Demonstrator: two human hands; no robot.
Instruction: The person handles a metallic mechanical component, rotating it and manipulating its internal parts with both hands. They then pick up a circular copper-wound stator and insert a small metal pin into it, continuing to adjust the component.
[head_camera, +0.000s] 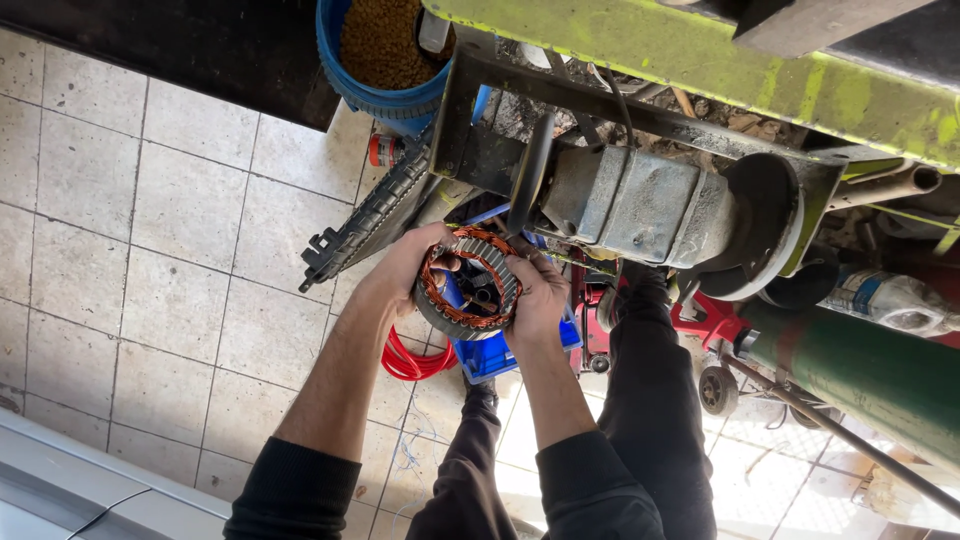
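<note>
- Black sleeves and dark trousers are seen nearest, below the stator ring (468, 283).
- The stator ring, a grey metal ring wound with copper wire, is held upright between both hands above the tiled floor (150, 300).
- The left hand (405, 268) is closed on the ring's left edge, fingers curled over the top.
- The right hand (538, 295) is clasped on the ring's right edge.
- A blue crate (490, 355) and red cable (410, 362) lie under the ring.
- A grey motor housing (640, 205) is mounted just beyond the ring.
- A blue bucket (375, 90) stands farther beyond.
</note>
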